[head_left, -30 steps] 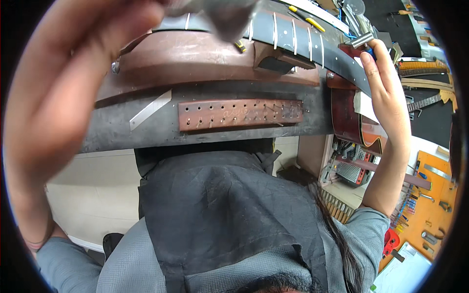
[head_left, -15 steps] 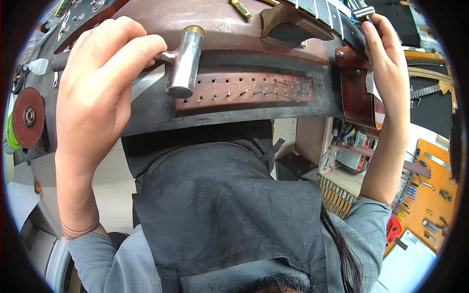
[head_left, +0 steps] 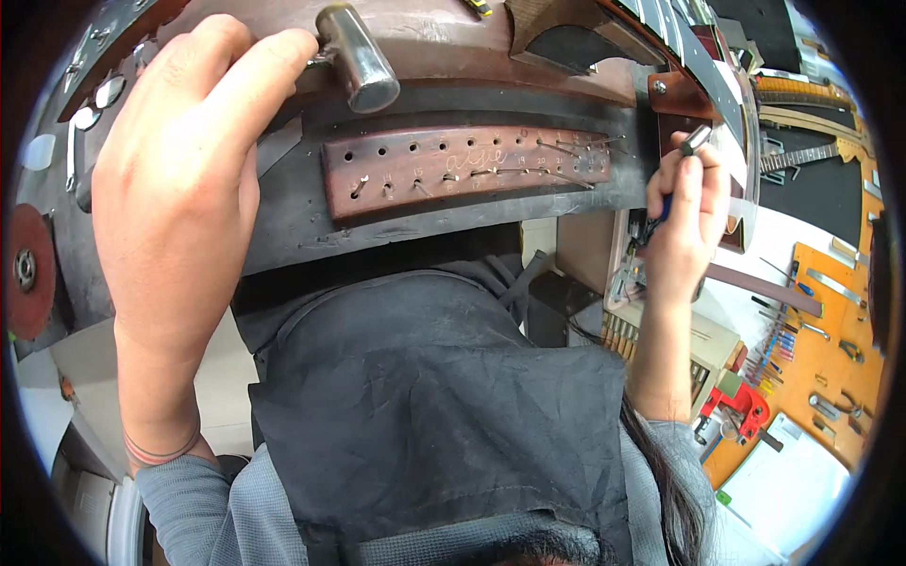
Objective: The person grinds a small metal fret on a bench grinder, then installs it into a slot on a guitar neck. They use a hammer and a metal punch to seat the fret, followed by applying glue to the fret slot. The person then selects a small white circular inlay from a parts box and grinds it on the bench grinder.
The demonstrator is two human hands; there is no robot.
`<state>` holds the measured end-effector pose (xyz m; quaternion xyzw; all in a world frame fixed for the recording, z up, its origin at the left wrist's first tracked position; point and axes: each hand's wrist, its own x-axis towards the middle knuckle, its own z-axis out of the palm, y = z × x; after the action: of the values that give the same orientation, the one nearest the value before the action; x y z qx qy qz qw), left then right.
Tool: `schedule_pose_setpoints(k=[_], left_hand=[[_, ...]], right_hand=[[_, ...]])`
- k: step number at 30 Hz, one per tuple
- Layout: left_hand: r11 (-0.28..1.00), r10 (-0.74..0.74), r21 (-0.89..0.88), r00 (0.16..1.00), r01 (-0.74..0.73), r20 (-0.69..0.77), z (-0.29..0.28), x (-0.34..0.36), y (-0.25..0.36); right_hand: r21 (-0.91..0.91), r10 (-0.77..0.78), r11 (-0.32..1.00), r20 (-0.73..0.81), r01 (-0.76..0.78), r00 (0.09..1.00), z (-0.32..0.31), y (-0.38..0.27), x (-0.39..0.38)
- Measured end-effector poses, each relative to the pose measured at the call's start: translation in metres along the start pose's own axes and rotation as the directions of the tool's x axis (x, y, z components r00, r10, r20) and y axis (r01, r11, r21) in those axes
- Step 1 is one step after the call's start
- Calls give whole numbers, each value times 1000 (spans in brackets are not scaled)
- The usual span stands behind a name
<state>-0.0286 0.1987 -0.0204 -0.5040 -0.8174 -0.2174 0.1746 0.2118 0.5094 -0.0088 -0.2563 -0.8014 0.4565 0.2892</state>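
Observation:
My left hand (head_left: 179, 179) is closed round the handle of a hammer (head_left: 363, 71), whose shiny cylindrical metal head hangs over the bench, to the left of the wooden block's far side. The reddish wooden block (head_left: 453, 184) has rows of holes, and thin bent wires stick out of several of them. My right hand (head_left: 689, 198) grips a blue-handled tool (head_left: 697, 140) with a short metal head; its jaws, if it has any, cannot be made out. Beyond that hand lies a guitar neck (head_left: 656, 24) with metal frets on its dark fingerboard, apart from both hands.
A brown arched support (head_left: 557, 42) stands under the neck. At far left is a red grinding disc (head_left: 26, 269). Tools lie on an orange board (head_left: 816, 321) at right, near a red clamp-like tool (head_left: 746, 401). Another guitar neck (head_left: 802, 160) rests on the right.
My right hand has come down and nearer from the guitar neck, bringing the blue-handled tool along. The hammer in my left hand now appears higher in view, and my view has shifted slightly.

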Motion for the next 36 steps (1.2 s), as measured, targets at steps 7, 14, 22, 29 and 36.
schedule_pose_setpoints(k=[7, 14, 22, 29, 36], left_hand=[[997, -74, -11, 995, 75, 69, 11, 0, -7], [991, -81, -100, 992, 90, 98, 16, 4, -16], [967, -122, -182, 954, 176, 274, -1, 18, -15], [974, -67, -195, 964, 119, 256, 5, 21, -22], [976, -42, -196, 964, 96, 263, 9, 15, -29]], right_hand=[[-45, -70, 997, -73, 67, 995, 17, 43, -9], [-38, 19, 999, -164, -25, 986, 30, 53, 11], [-393, -136, 918, -197, 49, 971, 40, 54, 15], [-474, -91, 880, -216, -23, 972, 21, 76, 2], [-671, -168, 738, -77, 74, 983, 11, 76, -7]])
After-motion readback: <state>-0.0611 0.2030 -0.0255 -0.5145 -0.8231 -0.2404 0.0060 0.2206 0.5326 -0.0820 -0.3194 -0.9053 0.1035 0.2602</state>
